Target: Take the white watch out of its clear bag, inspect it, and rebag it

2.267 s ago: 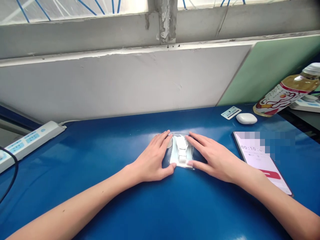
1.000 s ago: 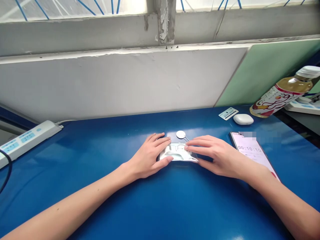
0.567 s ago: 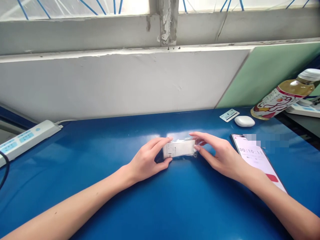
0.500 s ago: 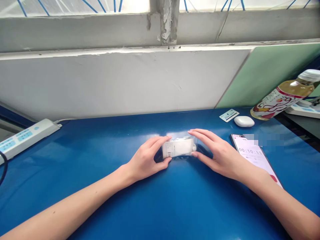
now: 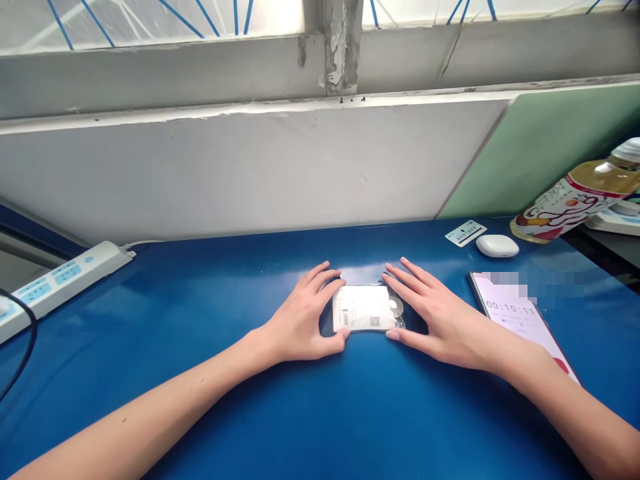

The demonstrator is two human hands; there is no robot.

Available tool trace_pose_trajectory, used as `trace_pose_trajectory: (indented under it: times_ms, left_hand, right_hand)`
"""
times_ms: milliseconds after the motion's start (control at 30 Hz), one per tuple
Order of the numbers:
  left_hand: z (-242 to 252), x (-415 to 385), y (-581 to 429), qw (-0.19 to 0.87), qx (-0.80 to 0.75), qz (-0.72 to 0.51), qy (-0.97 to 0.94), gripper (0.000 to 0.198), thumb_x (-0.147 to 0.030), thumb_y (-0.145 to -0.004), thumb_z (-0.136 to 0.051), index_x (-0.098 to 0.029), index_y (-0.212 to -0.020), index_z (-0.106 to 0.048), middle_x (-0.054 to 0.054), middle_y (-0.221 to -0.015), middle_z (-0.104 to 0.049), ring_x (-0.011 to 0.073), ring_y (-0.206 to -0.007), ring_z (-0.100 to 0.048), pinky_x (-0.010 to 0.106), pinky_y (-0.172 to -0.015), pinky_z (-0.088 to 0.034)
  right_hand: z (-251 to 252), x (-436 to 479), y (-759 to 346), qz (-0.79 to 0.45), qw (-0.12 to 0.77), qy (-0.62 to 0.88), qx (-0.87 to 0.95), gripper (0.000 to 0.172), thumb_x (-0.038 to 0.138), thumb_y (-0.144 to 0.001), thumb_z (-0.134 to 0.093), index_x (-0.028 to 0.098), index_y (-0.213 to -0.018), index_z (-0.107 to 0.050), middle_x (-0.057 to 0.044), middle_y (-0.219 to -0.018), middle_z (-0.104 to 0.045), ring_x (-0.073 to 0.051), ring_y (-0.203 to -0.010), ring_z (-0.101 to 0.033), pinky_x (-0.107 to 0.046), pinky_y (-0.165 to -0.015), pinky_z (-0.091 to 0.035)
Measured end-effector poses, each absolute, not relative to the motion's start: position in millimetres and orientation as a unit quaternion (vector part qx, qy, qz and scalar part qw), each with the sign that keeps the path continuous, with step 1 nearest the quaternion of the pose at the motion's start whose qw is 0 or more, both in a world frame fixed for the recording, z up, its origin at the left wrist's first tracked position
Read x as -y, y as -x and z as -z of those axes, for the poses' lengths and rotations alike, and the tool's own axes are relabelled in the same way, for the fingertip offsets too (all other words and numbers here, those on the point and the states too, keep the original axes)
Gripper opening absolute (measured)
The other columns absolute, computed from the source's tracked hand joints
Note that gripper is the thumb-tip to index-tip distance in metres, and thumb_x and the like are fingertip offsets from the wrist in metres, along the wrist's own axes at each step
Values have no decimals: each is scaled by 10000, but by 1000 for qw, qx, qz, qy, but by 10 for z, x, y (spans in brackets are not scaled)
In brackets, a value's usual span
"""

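A small clear packet point(image 5: 364, 308) with a white printed label lies on the blue table, a round pale item showing at its right end. My left hand point(image 5: 305, 317) is at its left end, thumb tip at the lower corner and index fingertip at the upper one, the other fingers spread. On the other side my right hand point(image 5: 440, 313) has its thumb by the lower right corner and its fingers fanned out at the upper right edge. Both hands are open, with fingertips at or touching the packet's edges. Whether they press on it is hard to tell.
To the right are a phone point(image 5: 520, 320) showing a timer, a white earbud case point(image 5: 497, 245), a card point(image 5: 466, 233) and a leaning drink bottle point(image 5: 570, 200). At the left is a power strip point(image 5: 65, 280) with a black cable. A wall panel point(image 5: 250, 177) borders the table's back.
The packet now shows more of its face and looks flatter on the table. The fingers of both hands have spread wider. The whole view has shifted slightly.
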State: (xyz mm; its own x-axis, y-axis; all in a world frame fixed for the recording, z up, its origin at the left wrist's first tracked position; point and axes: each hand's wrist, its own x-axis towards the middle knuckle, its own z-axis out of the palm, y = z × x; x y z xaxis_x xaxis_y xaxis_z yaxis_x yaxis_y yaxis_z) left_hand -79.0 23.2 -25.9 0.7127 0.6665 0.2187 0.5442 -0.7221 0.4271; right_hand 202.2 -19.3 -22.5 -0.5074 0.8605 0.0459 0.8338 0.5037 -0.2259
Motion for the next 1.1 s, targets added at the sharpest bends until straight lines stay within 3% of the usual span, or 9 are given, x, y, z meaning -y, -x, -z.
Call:
trace_pose_trajectory:
  times_ms: [333,500,700,1100]
  left_hand:
    - [266,-215,785,158,-347,-168,-909,691,-315,-794,-645,-95,-1419,-447,218,-1462,-485,404,-1453,-303,577,-1143,-376]
    - [269,-221,781,157,-347,-168,-909,681,-315,-804,-642,-105,-1421,-444,218,-1454,-490,407,-1447,-312,581,-1137,-380]
    - [284,-227,774,153,-340,-169,-912,680,-452,-827,-672,-104,-1381,-486,207,-1429,-520,399,-1440,-330,562,-1148,-374]
    - [312,-235,778,127,-395,-175,-893,794,-528,-770,-707,-31,-1354,-499,243,-1418,-528,409,-1408,-378,565,-1146,-381]
  right_hand:
    - [245,182,-1994,-97,75,510,852,847,663,-924,-458,105,-1548,-331,-138,-1634,-277,-365,-1519,-139,-574,-1170,-332]
    - [236,187,-1986,-103,97,499,855,757,605,-947,-473,124,-1524,-381,-122,-1591,-386,-337,-1516,-194,-538,-1176,-352]
    - [250,202,-1937,-116,119,509,844,670,527,-980,-458,103,-1497,-406,-161,-1527,-477,-335,-1488,-283,-530,-1157,-390]
    - [241,190,-2000,-119,117,525,835,716,579,-954,-470,92,-1477,-413,-191,-1551,-429,-326,-1473,-327,-517,-1172,-372]
